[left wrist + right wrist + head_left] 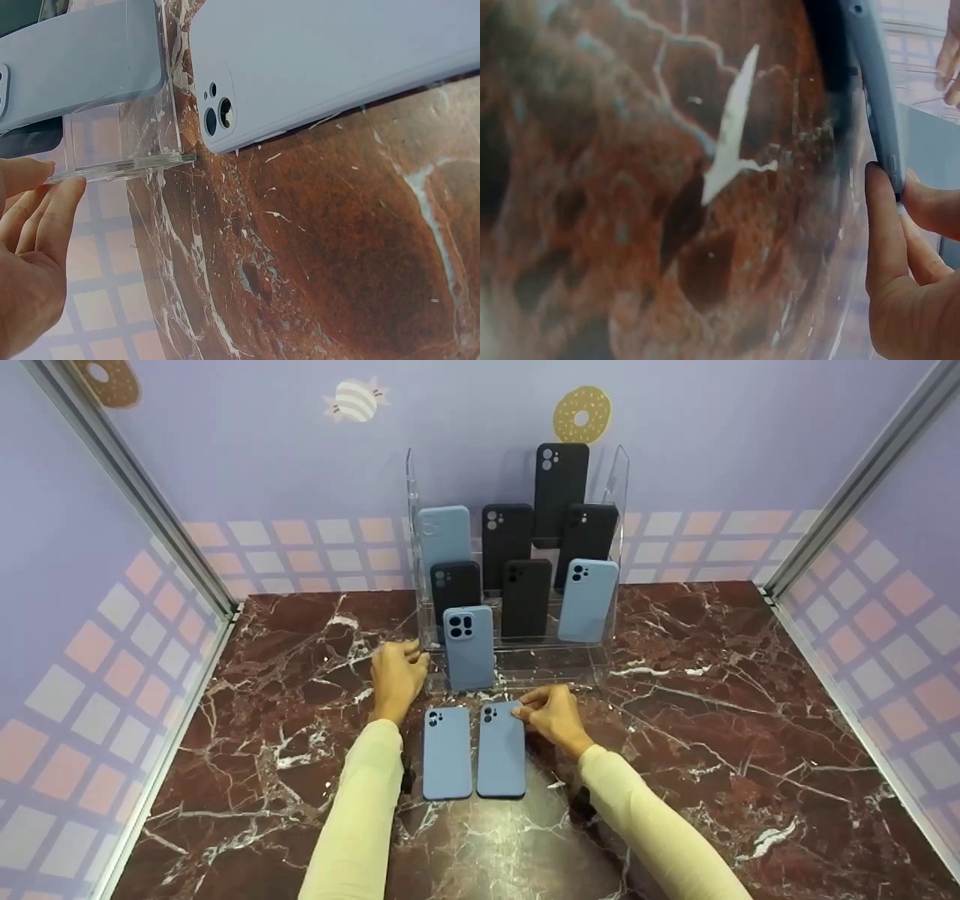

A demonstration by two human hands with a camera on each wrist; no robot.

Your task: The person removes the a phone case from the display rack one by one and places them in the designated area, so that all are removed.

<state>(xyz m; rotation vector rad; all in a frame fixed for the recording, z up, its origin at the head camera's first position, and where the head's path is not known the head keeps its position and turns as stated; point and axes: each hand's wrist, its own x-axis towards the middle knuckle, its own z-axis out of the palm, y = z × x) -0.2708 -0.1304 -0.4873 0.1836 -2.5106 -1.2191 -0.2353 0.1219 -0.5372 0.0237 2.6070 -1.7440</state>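
Note:
My left hand (397, 679) is at the front left corner of a clear acrylic display stand (540, 660). In the left wrist view, its thumb and fingers pinch the edge of a clear panel. With thumb and fingers, my right hand (553, 718) pinches the upper right corner of a blue phone case (501, 757) in front of the stand. Beside it, a second blue phone case (448, 754) lies on the table, camera holes toward the stand. A blue case with a larger camera cutout (470, 656) leans in the lowest tier, near my left hand.
Several black cases (527, 604) and light blue cases (589, 604) stand in the stepped tiers. The table (712, 750) is dark red marble-patterned. Lilac walls (262, 457) with pink and white squares enclose it at the back and both sides.

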